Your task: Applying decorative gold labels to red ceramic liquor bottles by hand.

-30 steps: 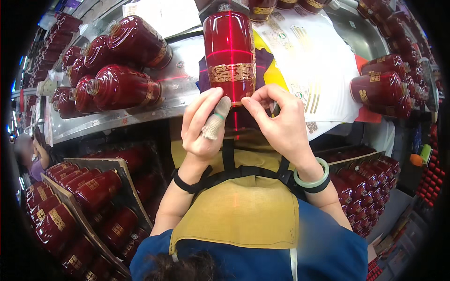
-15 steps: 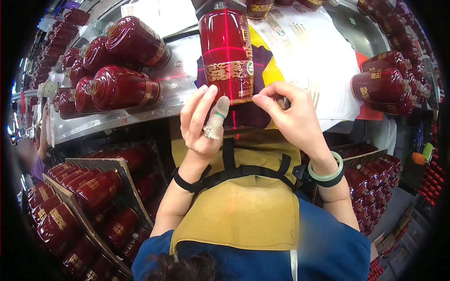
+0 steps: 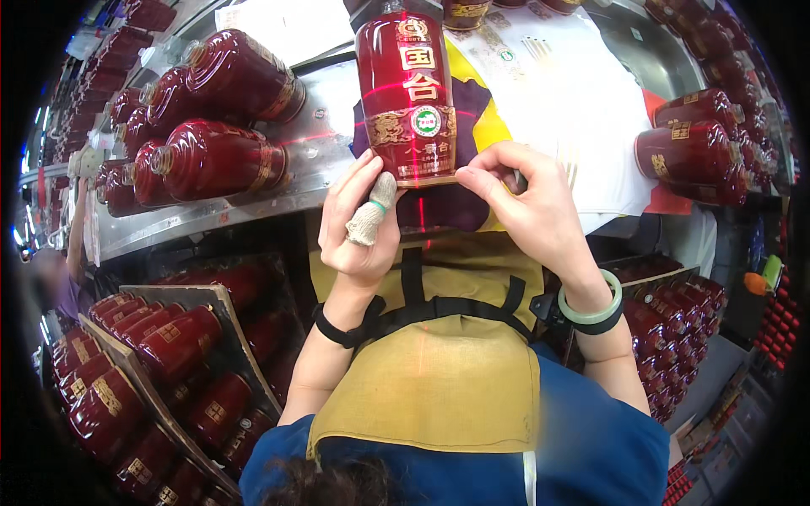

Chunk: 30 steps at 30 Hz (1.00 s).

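Note:
A dark red glass bottle [image 3: 394, 93] with gold decoration and a round green-and-white emblem lies on its side on a purple and yellow cloth [image 3: 474, 135], base toward me. Red laser lines cross it. My left hand [image 3: 359, 219] rests its fingers and thumb against the lower left of the bottle. A knitted finger cover with a green band [image 3: 379, 205] sits on its thumb. My right hand [image 3: 527, 190] is closed, thumb and forefinger together at the bottle's lower right corner. Something small and dark shows between its fingers, too hidden to name.
Several red bottles [image 3: 221, 156] lie on the metal table [image 3: 190, 221] at left, others [image 3: 693, 160] at right. White sheets [image 3: 582, 101] cover the table beside the cloth. Bottle-filled crates with a wooden edge [image 3: 221, 295] stand below. Another person [image 3: 61, 282] is at far left.
The bottle has turned about its long axis, so its gold front and emblem now face up. My left hand has shifted slightly, its thumb moving left and the fingers lower on the bottle.

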Motion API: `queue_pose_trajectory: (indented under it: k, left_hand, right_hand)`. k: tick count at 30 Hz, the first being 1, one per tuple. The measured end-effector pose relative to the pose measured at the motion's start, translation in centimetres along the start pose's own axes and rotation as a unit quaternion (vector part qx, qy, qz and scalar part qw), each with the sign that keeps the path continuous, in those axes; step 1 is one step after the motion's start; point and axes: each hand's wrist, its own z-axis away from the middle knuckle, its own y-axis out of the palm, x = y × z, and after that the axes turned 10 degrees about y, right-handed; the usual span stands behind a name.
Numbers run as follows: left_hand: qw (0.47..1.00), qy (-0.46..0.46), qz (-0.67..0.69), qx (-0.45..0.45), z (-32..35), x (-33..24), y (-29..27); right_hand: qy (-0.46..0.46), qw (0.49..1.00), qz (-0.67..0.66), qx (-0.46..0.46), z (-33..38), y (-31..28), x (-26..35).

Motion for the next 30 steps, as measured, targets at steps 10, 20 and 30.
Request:
queue_pose_trajectory:
  k: [10,20,30]
  left_hand:
    - [0.998,0.045,-0.038,0.013,0.3,-0.3,-0.2]
    - [0.99,0.101,-0.1,0.014,-0.5,-1.2,0.6]
    - [1.0,-0.02,0.007,0.011,-0.1,-0.2,-0.1]
  right_hand:
    - [0.015,1.0,-0.009,0.0,0.2,-0.5,0.0]
    - [0.004,1.0,0.019,-0.017,-0.2,0.0,-0.9]
    - [-0.001,1.0,-0.012,-0.007,-0.4,0.2,-0.8]
